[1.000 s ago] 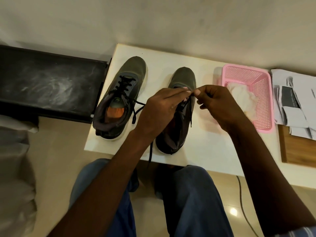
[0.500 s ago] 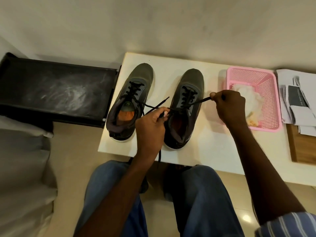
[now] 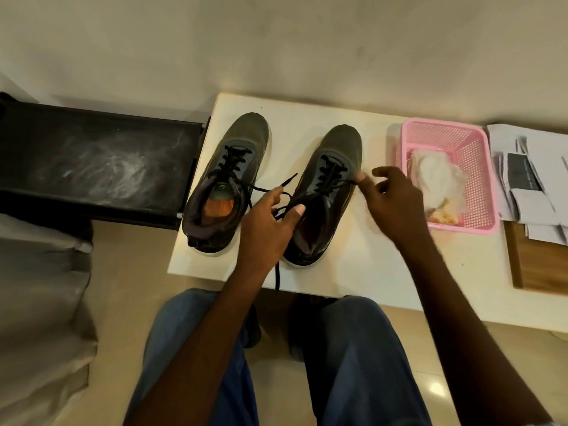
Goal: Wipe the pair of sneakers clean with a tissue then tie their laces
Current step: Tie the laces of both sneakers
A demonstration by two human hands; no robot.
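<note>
We see matt grey cloth sneakers (image 3: 325, 192), a perforated pink plastic basket (image 3: 461, 139), and a smooth white table (image 3: 353, 272).

Bare strip of white table (image 3: 362, 265) left open between right sneaker (image 3: 325, 192) and pink basket (image 3: 479, 186), gap between sneakers crossed by loose laces (image 3: 270, 190), far side closed by wall (image 3: 276, 50)

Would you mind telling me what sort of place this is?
Probably a room in a home or small office: a low white table against a plain wall, loose papers, tiled floor.
</note>
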